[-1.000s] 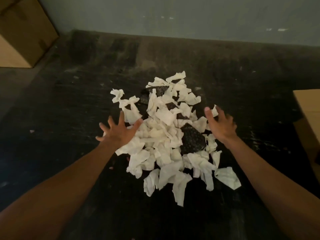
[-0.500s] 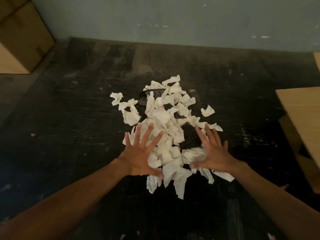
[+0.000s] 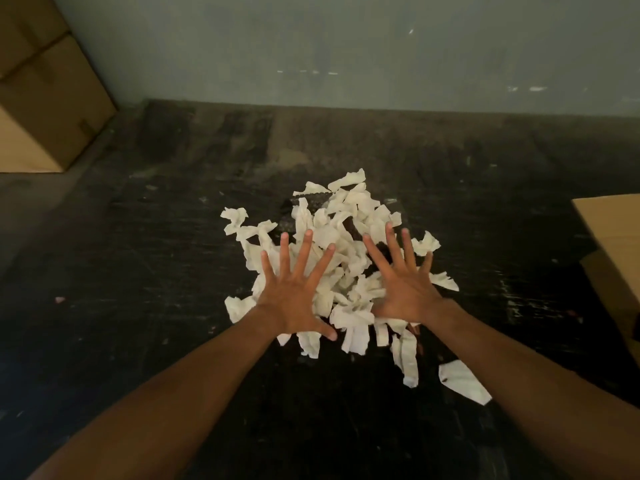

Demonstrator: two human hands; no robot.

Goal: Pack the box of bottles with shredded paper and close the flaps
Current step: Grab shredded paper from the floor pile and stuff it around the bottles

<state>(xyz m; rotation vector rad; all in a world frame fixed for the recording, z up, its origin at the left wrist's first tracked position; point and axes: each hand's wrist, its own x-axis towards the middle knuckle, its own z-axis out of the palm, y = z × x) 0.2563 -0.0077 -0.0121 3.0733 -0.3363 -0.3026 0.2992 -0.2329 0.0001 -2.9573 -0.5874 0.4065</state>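
Paper (image 3: 341, 258) lies in a loose white heap on the dark floor (image 3: 145, 271), near the middle of the view, and none of it is seen inside a box yet. By that showing the packing looks early: the scraps are being gathered, and filling round the bottles and closing the flaps appear to be left. No bottles show anywhere in the view.

From the left: a closed brown carton (image 3: 45, 98) stands at ten o'clock against the wall. The left hand (image 3: 294, 299) is flat on the near left part of the heap, fingers straight and spread wide, gripping nothing. Between the hands, dark speckled patches (image 3: 304, 199) show through the scraps; what they are cannot be told. The right hand (image 3: 403, 289) lies flat on the near right part of the heap, fingers likewise straight and fanned, holding nothing. A few stray scraps (image 3: 464, 381) lie apart at five o'clock, just off the heap. At three o'clock a cardboard box (image 3: 613, 244) comes in from the edge, only a pale flap or side showing, so whether it is open cannot be told; it is likely the one to be packed.

The floor is black, scuffed and scratched, with pale flecks of litter. A grey-green wall (image 3: 346, 50) runs across twelve o'clock, and the light is dim.
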